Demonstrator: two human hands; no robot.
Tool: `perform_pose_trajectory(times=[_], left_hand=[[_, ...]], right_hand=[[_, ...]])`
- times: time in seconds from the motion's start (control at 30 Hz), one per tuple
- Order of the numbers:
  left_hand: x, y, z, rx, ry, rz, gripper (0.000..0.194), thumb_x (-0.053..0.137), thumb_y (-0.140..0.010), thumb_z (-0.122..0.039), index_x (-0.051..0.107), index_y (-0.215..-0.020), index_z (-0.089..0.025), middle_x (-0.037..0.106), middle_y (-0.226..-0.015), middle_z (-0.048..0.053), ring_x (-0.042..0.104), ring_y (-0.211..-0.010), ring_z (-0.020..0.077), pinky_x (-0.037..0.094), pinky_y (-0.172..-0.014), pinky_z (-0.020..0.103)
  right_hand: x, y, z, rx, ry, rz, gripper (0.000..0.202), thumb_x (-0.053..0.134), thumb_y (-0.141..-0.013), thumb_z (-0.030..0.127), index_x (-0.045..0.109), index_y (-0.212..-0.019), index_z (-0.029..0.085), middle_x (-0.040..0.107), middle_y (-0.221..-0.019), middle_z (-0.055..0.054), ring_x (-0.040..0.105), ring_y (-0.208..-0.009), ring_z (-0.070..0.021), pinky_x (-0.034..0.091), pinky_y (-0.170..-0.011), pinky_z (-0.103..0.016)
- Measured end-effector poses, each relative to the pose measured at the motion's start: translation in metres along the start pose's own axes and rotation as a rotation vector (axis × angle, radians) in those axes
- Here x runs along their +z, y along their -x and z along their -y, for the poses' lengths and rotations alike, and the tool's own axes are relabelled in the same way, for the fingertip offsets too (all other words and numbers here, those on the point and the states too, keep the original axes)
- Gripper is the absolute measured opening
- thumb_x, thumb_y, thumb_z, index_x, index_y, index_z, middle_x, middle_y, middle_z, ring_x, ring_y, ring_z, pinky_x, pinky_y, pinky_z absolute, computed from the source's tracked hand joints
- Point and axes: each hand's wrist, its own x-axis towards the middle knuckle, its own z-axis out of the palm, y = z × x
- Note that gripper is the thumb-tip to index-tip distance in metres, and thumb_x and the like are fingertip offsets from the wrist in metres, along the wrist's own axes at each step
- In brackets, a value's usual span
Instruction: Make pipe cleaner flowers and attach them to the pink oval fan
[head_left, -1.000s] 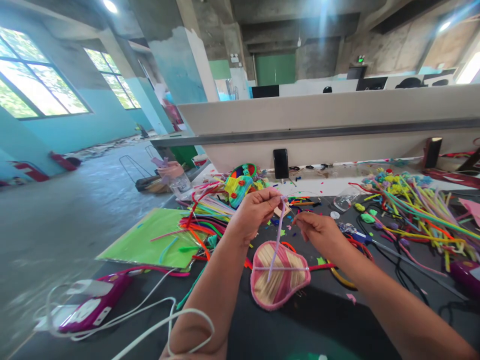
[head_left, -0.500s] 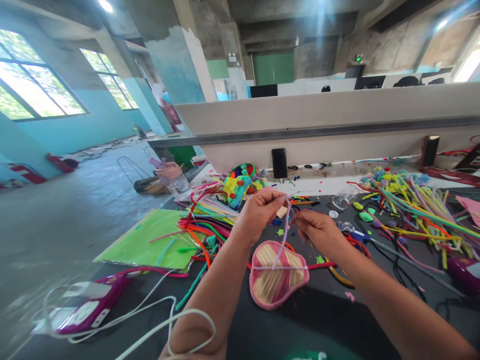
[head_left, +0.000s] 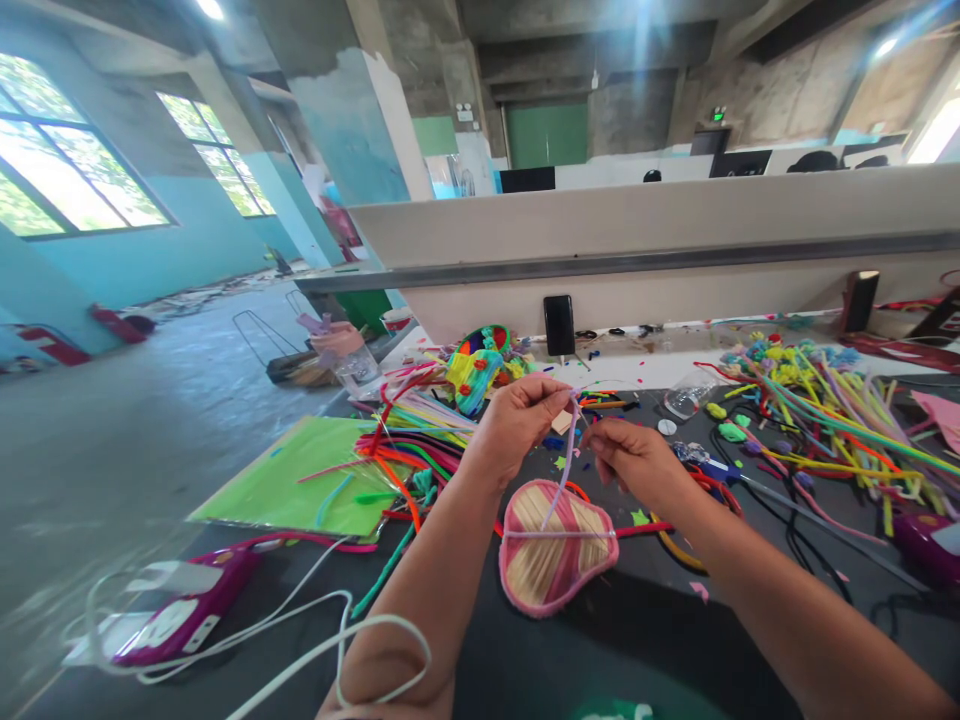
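Above the dark table, my left hand (head_left: 525,415) pinches the top of a lilac pipe cleaner (head_left: 568,460) between thumb and fingertips. The stem runs down to a pink-rimmed, rounded piece (head_left: 559,560) with beige and pink bands, a pale lilac strip crossing its middle. This piece lies on the table below my hands. My right hand (head_left: 622,450) is closed just right of the lilac stem, its thumb and finger pressed together. What sits in those fingertips is too small to make out. A red pipe cleaner (head_left: 645,529) shows at the piece's right edge.
Bundles of coloured pipe cleaners (head_left: 420,440) lie left over a green sheet pack (head_left: 300,480), and more (head_left: 840,410) heap at right. A phone (head_left: 558,325) leans against the partition. White cables (head_left: 375,625) loop beside my left forearm. A clear cup (head_left: 686,397) lies behind my right hand.
My hands stay almost in place, the left pinching the lilac stem. The lower end of the stem shifts slightly left over the pink-rimmed piece.
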Motion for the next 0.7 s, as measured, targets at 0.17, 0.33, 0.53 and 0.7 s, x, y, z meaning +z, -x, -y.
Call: perform_pose_trajectory(times=[0.17,0.33,0.53,0.7], left_hand=[[0.0009,0.0002,-0.0007,0.000,-0.007,0.002,0.027,0.067,-0.075,-0.039,0.064,-0.077,-0.012,0.035,-0.044,-0.008,0.023,-0.037,0.0018,0.014,-0.037,0.018],[0.0003,0.0000,-0.0007,0.004,-0.033,0.001,0.027,0.066,-0.075,-0.039,0.063,-0.075,-0.012,0.035,-0.045,-0.008,0.023,-0.037,0.0019,0.013,-0.038,0.019],[0.0024,-0.0001,0.0017,0.050,-0.071,-0.041,0.025,0.066,-0.076,-0.038,0.062,-0.073,-0.014,0.040,-0.048,-0.007,0.027,-0.042,0.0029,0.021,-0.042,0.018],[0.0043,-0.0006,0.0081,0.148,-0.172,-0.106,0.022,0.063,-0.078,-0.036,0.065,-0.076,-0.014,0.049,-0.057,-0.004,0.036,-0.050,0.0054,0.029,-0.047,0.019]], right_hand=[[0.0000,-0.0010,-0.0013,0.014,-0.051,0.008,0.016,0.044,-0.083,0.026,0.057,-0.080,0.018,0.050,-0.048,0.005,0.037,-0.039,-0.0077,0.031,-0.045,-0.021],[-0.0001,-0.0026,-0.0039,0.018,-0.074,0.019,0.016,0.045,-0.083,0.027,0.058,-0.081,0.018,0.050,-0.048,0.005,0.036,-0.037,-0.0073,0.030,-0.043,-0.021],[0.0023,-0.0007,-0.0039,0.077,-0.140,0.047,0.014,0.047,-0.081,0.029,0.056,-0.080,0.018,0.051,-0.048,0.005,0.036,-0.035,-0.0061,0.028,-0.037,-0.018],[0.0064,-0.0034,-0.0045,0.109,-0.176,0.077,0.015,0.046,-0.084,0.029,0.056,-0.084,0.018,0.054,-0.052,0.005,0.038,-0.033,-0.0055,0.029,-0.034,-0.017]])
